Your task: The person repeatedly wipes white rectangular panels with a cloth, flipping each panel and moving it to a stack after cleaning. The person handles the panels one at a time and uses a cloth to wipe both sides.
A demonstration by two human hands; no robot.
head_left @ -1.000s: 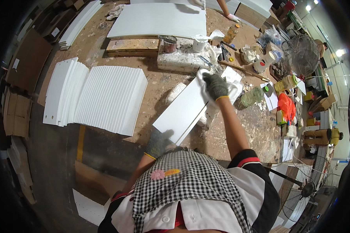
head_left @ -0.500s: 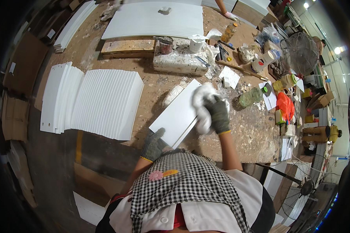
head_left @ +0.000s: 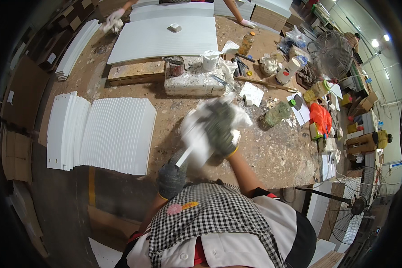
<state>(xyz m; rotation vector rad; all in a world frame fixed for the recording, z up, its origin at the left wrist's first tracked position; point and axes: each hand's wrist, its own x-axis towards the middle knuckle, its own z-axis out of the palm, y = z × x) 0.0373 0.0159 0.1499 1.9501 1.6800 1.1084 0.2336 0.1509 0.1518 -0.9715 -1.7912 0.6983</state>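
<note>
Gloved hands grip a white panel [head_left: 196, 143] over the bench [head_left: 272, 152]: left hand [head_left: 171, 178] closed on its near end, right hand [head_left: 219, 127] pressing a white cloth [head_left: 239, 117], blurred. Panel now appears tilted steeper than before, its far end hidden under the cloth.

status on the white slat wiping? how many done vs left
Done, apparently: a fanned row of white slats lies on the bench to the person's left; no exact count is possible. In hand: one white slat, turned nearly edge-on, its near end gripped by the gloved left hand, while the gloved right hand presses a white cloth on it, blurred. Left: no waiting pile can be told apart.
</note>
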